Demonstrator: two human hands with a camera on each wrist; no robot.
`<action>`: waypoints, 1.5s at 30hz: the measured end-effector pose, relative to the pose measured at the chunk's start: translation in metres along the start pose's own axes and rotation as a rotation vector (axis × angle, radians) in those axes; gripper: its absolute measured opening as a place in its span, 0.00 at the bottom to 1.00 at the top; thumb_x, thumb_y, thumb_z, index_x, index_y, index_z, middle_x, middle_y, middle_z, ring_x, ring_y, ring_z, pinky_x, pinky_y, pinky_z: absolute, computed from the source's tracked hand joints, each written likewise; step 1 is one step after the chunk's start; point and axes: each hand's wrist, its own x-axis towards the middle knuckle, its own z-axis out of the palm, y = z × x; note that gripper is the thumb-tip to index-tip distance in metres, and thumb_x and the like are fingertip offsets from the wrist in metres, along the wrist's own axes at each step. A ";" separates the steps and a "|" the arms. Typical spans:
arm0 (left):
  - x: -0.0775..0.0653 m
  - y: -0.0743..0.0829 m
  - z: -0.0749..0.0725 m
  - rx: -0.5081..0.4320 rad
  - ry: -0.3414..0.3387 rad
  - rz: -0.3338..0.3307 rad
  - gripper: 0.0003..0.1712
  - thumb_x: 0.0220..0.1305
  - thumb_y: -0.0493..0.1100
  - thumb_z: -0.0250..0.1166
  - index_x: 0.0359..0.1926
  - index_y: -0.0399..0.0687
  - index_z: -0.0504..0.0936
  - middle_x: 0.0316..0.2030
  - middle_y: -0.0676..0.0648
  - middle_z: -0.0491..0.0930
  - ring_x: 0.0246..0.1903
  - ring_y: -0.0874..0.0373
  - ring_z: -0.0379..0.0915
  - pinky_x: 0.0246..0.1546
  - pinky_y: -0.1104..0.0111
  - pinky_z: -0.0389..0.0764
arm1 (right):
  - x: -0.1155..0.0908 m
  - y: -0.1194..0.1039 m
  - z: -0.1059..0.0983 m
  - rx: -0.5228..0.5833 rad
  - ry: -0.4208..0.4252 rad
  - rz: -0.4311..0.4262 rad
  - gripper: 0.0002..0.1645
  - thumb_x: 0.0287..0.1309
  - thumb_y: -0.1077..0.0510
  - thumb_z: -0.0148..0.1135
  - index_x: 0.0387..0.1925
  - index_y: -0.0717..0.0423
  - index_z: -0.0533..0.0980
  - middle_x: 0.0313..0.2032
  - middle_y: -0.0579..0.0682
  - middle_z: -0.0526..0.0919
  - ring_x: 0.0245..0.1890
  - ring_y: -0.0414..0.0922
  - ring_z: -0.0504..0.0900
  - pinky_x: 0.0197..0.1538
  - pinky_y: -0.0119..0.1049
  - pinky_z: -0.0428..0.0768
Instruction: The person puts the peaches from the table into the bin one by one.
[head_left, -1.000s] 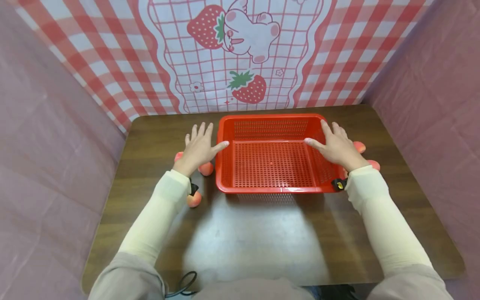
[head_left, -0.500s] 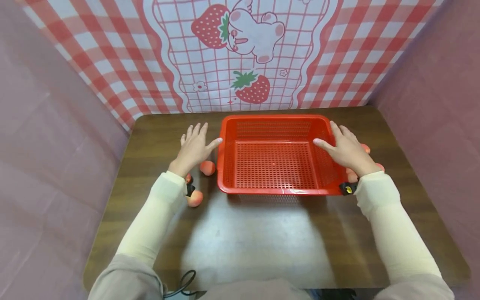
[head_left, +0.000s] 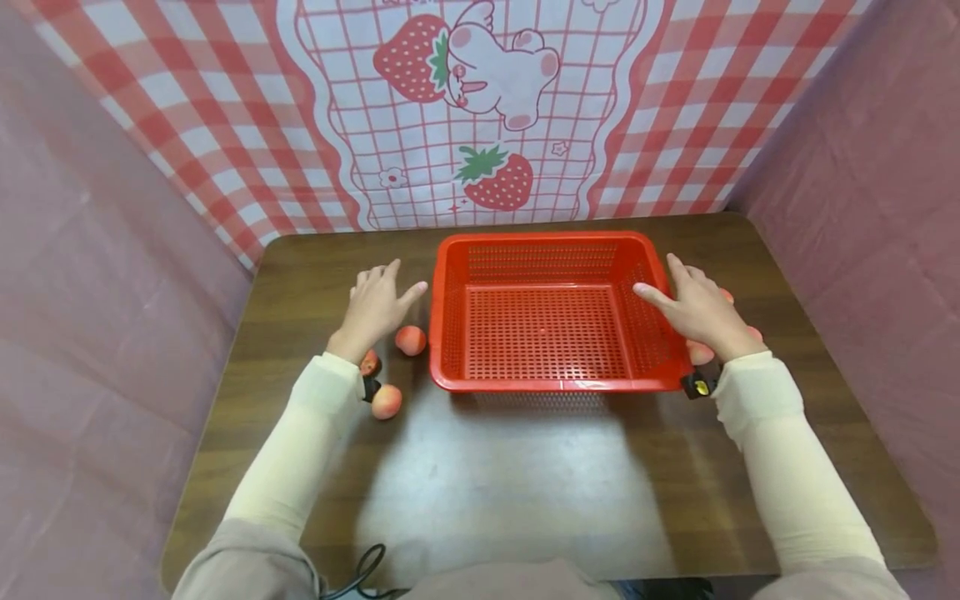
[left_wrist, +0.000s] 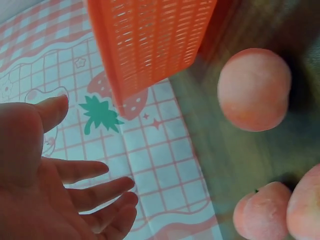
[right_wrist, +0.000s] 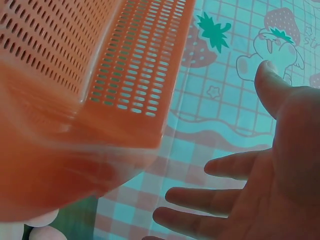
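Note:
A red perforated plastic basket (head_left: pixel 558 386) stands on the table with nothing inside. Left of it my left hand (head_left: pixel 372 307) hovers, fingers extended and thumb pointing toward the basket's side; nothing is in its grasp. Close by lie peaches: one peach (head_left: pixel 410 340) beside the basket, another (head_left: pixel 386 402) nearer me, and a third (head_left: pixel 371 362) partly behind the wrist. My right hand (head_left: pixel 701 308) is held by the basket's right rim, fingers spread and thumb over the rim, holding nothing. Peaches there, including one peach (head_left: pixel 699 352), are partly hidden by this hand and wrist.
The wooden table (head_left: pixel 517 500) reaches a checked strawberry-print cloth (head_left: pixel 495 108) at the back. Pink cloth (head_left: pixel 82 333) hangs on both sides. A black cable (head_left: pixel 365 568) loops at the front edge.
My left hand has drawn left and slightly toward me, away from the basket rim. The right hand has shifted right, its fingers now by the outer side of the rim. The basket stays put.

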 end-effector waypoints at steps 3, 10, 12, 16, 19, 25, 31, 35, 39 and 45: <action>0.000 -0.002 0.003 0.019 -0.035 0.003 0.43 0.70 0.63 0.52 0.74 0.40 0.56 0.70 0.31 0.60 0.69 0.35 0.53 0.68 0.43 0.59 | -0.002 0.002 0.001 0.002 -0.006 0.008 0.63 0.61 0.22 0.39 0.75 0.60 0.29 0.73 0.74 0.39 0.71 0.74 0.45 0.67 0.73 0.50; -0.002 -0.003 0.005 0.061 -0.078 0.006 0.39 0.69 0.58 0.55 0.72 0.40 0.61 0.68 0.33 0.64 0.64 0.35 0.57 0.66 0.46 0.62 | -0.003 0.007 0.001 0.023 -0.016 0.031 0.64 0.60 0.22 0.39 0.75 0.59 0.27 0.73 0.74 0.39 0.71 0.73 0.46 0.66 0.73 0.51; -0.002 -0.004 0.006 0.075 -0.097 -0.001 0.38 0.69 0.58 0.56 0.72 0.41 0.62 0.68 0.33 0.64 0.64 0.36 0.58 0.66 0.45 0.63 | -0.003 0.008 0.000 0.020 -0.016 0.036 0.64 0.60 0.22 0.40 0.75 0.60 0.28 0.73 0.74 0.40 0.71 0.73 0.47 0.66 0.73 0.53; -0.004 -0.007 0.009 0.096 -0.141 -0.025 0.38 0.69 0.59 0.56 0.72 0.44 0.62 0.68 0.35 0.64 0.64 0.37 0.58 0.64 0.45 0.65 | -0.003 0.010 0.001 0.010 -0.021 0.043 0.64 0.61 0.24 0.42 0.75 0.63 0.29 0.72 0.76 0.42 0.69 0.74 0.50 0.65 0.73 0.55; -0.005 -0.008 0.013 0.097 -0.171 -0.026 0.38 0.68 0.58 0.58 0.72 0.43 0.63 0.67 0.35 0.65 0.63 0.38 0.59 0.64 0.46 0.65 | -0.003 0.013 0.002 -0.001 -0.027 0.043 0.64 0.62 0.24 0.42 0.75 0.65 0.31 0.71 0.78 0.44 0.68 0.75 0.51 0.65 0.73 0.56; -0.006 -0.011 0.018 0.103 -0.200 0.003 0.39 0.65 0.57 0.61 0.70 0.41 0.65 0.65 0.34 0.67 0.61 0.36 0.60 0.64 0.45 0.64 | -0.006 0.018 0.005 -0.007 -0.030 0.042 0.66 0.60 0.23 0.42 0.74 0.70 0.35 0.70 0.79 0.48 0.67 0.76 0.54 0.63 0.72 0.59; -0.007 -0.016 0.018 0.092 -0.211 0.022 0.39 0.62 0.53 0.65 0.69 0.41 0.66 0.64 0.34 0.70 0.60 0.36 0.63 0.63 0.47 0.66 | -0.007 0.019 0.007 -0.001 -0.018 0.036 0.64 0.62 0.24 0.43 0.73 0.73 0.39 0.67 0.79 0.55 0.65 0.74 0.60 0.64 0.70 0.61; -0.008 -0.020 0.018 0.103 -0.218 0.034 0.37 0.62 0.53 0.65 0.68 0.40 0.68 0.63 0.34 0.72 0.60 0.37 0.64 0.62 0.48 0.68 | -0.008 0.021 0.009 -0.007 -0.015 0.038 0.62 0.63 0.25 0.41 0.72 0.75 0.42 0.64 0.78 0.63 0.64 0.73 0.61 0.65 0.69 0.61; -0.008 -0.021 0.021 0.120 -0.242 0.040 0.35 0.64 0.52 0.64 0.67 0.39 0.69 0.62 0.35 0.73 0.60 0.37 0.66 0.63 0.49 0.68 | -0.009 0.023 0.011 -0.018 0.005 0.027 0.60 0.65 0.28 0.41 0.71 0.77 0.46 0.52 0.76 0.76 0.59 0.71 0.70 0.64 0.68 0.64; -0.009 -0.023 0.025 0.111 -0.262 0.019 0.34 0.65 0.52 0.63 0.67 0.40 0.70 0.62 0.36 0.74 0.61 0.39 0.67 0.64 0.50 0.69 | -0.011 0.026 0.016 -0.037 0.032 0.003 0.56 0.68 0.31 0.43 0.69 0.79 0.50 0.49 0.76 0.77 0.55 0.70 0.73 0.61 0.68 0.68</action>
